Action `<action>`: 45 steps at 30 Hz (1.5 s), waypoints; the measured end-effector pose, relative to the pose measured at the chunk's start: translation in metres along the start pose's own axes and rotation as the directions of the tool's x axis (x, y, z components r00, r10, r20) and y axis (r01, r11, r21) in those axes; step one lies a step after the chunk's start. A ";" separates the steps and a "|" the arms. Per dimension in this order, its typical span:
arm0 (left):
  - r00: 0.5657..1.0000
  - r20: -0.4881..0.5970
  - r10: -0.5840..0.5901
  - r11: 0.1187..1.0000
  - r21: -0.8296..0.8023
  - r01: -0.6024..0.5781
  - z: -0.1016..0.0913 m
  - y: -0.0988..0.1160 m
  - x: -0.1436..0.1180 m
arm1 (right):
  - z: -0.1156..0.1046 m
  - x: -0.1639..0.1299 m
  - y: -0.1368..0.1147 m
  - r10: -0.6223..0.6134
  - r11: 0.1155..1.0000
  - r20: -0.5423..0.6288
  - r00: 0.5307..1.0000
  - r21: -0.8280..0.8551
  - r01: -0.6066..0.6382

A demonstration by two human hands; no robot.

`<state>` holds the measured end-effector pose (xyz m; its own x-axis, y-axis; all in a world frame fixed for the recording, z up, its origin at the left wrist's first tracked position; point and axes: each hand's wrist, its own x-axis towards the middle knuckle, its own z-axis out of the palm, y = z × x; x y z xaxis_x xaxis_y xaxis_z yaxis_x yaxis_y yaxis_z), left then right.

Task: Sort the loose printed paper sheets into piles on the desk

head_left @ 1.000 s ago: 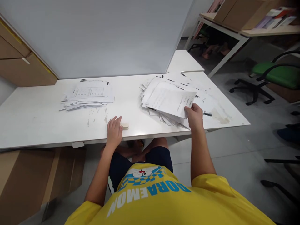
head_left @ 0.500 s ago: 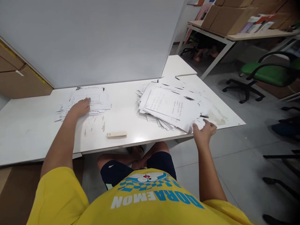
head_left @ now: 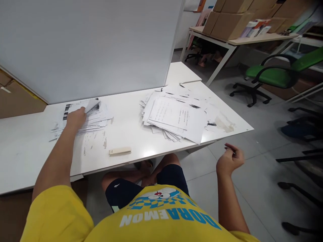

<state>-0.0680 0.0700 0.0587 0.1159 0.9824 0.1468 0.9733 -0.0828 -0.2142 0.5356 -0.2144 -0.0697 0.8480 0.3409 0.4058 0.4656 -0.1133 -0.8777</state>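
Observation:
My left hand (head_left: 76, 118) rests on the left paper stack (head_left: 99, 117), fingers closed on a printed sheet (head_left: 91, 105) whose right corner curls up and shows dark print beneath. The fingertips are partly hidden by that sheet. Beyond the table's front edge, my right hand (head_left: 230, 160) hangs over the floor, holding nothing, with its fingers loosely bent and apart. Nearest to it lies a larger, untidily fanned paper pile (head_left: 174, 116), its top sheets printed with text. A cream-coloured stapler (head_left: 120, 151) lies near the front edge between the two stacks.
A tall white panel (head_left: 101, 43) stands along the back of the white table (head_left: 126, 121). Cardboard boxes (head_left: 20, 101) are at the far left. Behind on the right are another desk with boxes (head_left: 229, 25) and a green wheeled chair (head_left: 270, 74).
My left hand has gone from lying flat on the left stack to lifting a sheet's corner. My right hand has left the right pile and moved off the table edge. The view has shifted slightly.

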 end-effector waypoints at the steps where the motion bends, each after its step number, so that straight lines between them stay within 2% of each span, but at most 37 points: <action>1: 0.998 -0.062 -0.027 1.000 0.007 0.027 -0.005 0.006 -0.009 | 0.005 -0.003 -0.007 0.032 0.998 -0.017 0.999 0.049 -0.031; 3: 0.979 -0.199 -0.051 0.998 0.010 0.054 -0.014 0.025 -0.033 | 0.016 -0.015 -0.029 0.127 0.973 0.005 0.992 0.191 -0.126; 4: 0.965 -0.262 -0.031 0.999 0.010 0.035 -0.019 0.039 -0.048 | 0.021 -0.023 -0.044 0.175 0.946 0.091 0.980 0.260 -0.193; 5: 0.950 -0.310 0.034 0.999 0.007 -0.034 -0.023 0.055 -0.065 | 0.025 -0.033 -0.060 0.218 0.905 0.205 0.954 0.322 -0.276; 6: 0.923 -0.369 0.110 0.993 0.012 -0.114 -0.027 0.073 -0.084 | 0.029 -0.043 -0.077 0.236 0.854 0.397 0.887 0.351 -0.384; 7: 0.880 -0.414 0.231 0.970 0.027 -0.242 -0.031 0.094 -0.103 | 0.033 -0.054 -0.094 0.232 0.796 0.618 0.751 0.324 -0.512; 8: 0.810 -0.459 0.364 0.921 0.049 -0.386 -0.034 0.115 -0.122 | 0.036 -0.065 -0.110 0.196 0.721 0.827 0.526 0.242 -0.650; 9: 0.722 -0.481 0.498 0.843 0.074 -0.532 -0.036 0.137 -0.141 | 0.040 -0.075 -0.124 0.151 0.628 0.946 0.286 0.131 -0.767; 10: 0.627 -0.491 0.605 0.754 0.101 -0.649 -0.038 0.159 -0.158 | 0.044 -0.084 -0.134 0.110 0.546 0.988 0.105 0.028 -0.837; 11: 0.543 -0.506 0.670 0.681 0.129 -0.721 -0.037 0.179 -0.172 | 0.048 -0.091 -0.141 0.081 0.489 0.997 0.002 -0.038 -0.872; 12: 0.474 -0.531 0.702 0.632 0.159 -0.758 -0.036 0.196 -0.185 | 0.052 -0.097 -0.144 0.073 0.453 0.996 -0.043 -0.071 -0.889; 13: 0.426 -0.547 0.721 0.597 0.176 -0.783 -0.033 0.211 -0.194 | 0.057 -0.101 -0.144 0.088 0.444 0.995 -0.039 -0.074 -0.893; 14: 0.411 -0.557 0.721 0.581 0.164 -0.797 -0.028 0.224 -0.201 | 0.062 -0.104 -0.141 0.116 0.460 0.993 -0.003 -0.056 -0.886; 16: 0.438 -0.566 0.698 0.581 0.090 -0.809 -0.017 0.239 -0.210 | 0.071 -0.105 -0.130 0.184 0.546 0.976 0.114 -0.005 -0.838; 18: 0.484 -0.566 0.668 0.592 0.009 -0.806 -0.006 0.247 -0.214 | 0.076 -0.101 -0.119 0.223 0.680 0.937 0.267 0.047 -0.732; 20: 0.507 -0.577 0.640 0.593 -0.049 -0.804 0.003 0.251 -0.216 | 0.076 -0.093 -0.115 0.167 0.823 0.898 0.406 0.100 -0.559; 21: 0.522 -0.589 0.617 0.595 -0.085 -0.799 0.005 0.253 -0.217 | 0.074 -0.088 -0.114 0.102 0.879 0.884 0.456 0.135 -0.458; 23: 0.578 -0.640 0.506 0.613 -0.204 -0.763 0.005 0.260 -0.216 | 0.070 -0.077 -0.117 -0.064 0.935 0.859 0.508 0.229 -0.269; 24: 0.622 -0.670 0.404 0.630 -0.289 -0.720 0.002 0.264 -0.215 | 0.069 -0.072 -0.119 -0.139 0.939 0.840 0.524 0.280 -0.200; 26: 0.715 -0.688 0.124 0.638 -0.496 -0.588 -0.005 0.274 -0.208 | 0.068 -0.062 -0.120 -0.242 0.925 0.793 0.559 0.362 -0.114; 27: 0.749 -0.662 -0.024 0.613 -0.602 -0.512 -0.009 0.279 -0.202 | 0.069 -0.059 -0.119 -0.271 0.916 0.773 0.573 0.390 -0.093; 29: 0.789 -0.561 -0.252 0.510 -0.770 -0.384 -0.014 0.288 -0.189 | 0.074 -0.057 -0.112 -0.291 0.905 0.748 0.596 0.418 -0.082; 30: 0.803 -0.505 -0.318 0.447 -0.826 -0.343 -0.015 0.292 -0.182 | 0.077 -0.057 -0.107 -0.286 0.902 0.743 0.605 0.421 -0.091; 33: 0.860 -0.355 -0.367 0.275 -0.924 -0.264 -0.011 0.297 -0.169 | 0.083 -0.064 -0.090 -0.217 0.899 0.740 0.636 0.406 -0.166; 36: 0.908 -0.263 -0.327 0.191 -0.959 -0.209 -0.007 0.292 -0.172 | 0.083 -0.070 -0.081 -0.133 0.906 0.761 0.635 0.353 -0.232; 38: 0.896 -0.287 -0.340 0.212 -0.951 -0.225 -0.008 0.280 -0.179 | 0.079 -0.069 -0.081 -0.066 0.914 0.785 0.617 0.295 -0.278; 39: 0.877 -0.320 -0.359 0.247 -0.938 -0.242 -0.009 0.271 -0.183 | 0.077 -0.066 -0.082 -0.027 0.910 0.813 0.582 0.261 -0.322; 40: 0.855 -0.356 -0.378 0.300 -0.921 -0.251 -0.011 0.260 -0.186 | 0.074 -0.063 -0.084 0.010 0.899 0.854 0.521 0.220 -0.378; 42: 0.831 -0.409 -0.378 0.444 -0.867 -0.225 -0.011 0.235 -0.193 | 0.070 -0.056 -0.088 0.075 0.868 0.938 0.338 0.105 -0.485; 43: 0.839 -0.419 -0.346 0.523 -0.829 -0.199 -0.009 0.223 -0.195 | 0.068 -0.053 -0.089 0.106 0.856 0.963 0.248 0.038 -0.516; 44: 0.860 -0.419 -0.293 0.596 -0.783 -0.178 -0.006 0.213 -0.197 | 0.066 -0.052 -0.090 0.137 0.848 0.974 0.178 -0.023 -0.529; 45: 0.884 -0.408 -0.227 0.657 -0.735 -0.171 -0.002 0.204 -0.199 | 0.065 -0.052 -0.090 0.170 0.844 0.976 0.138 -0.072 -0.532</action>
<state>0.1078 -0.1429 -0.0122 -0.0370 0.8190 0.5726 0.7649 -0.3455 0.5436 0.4335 -0.1612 -0.0278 -0.0511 0.9384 -0.3418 -0.0398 -0.3439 -0.9382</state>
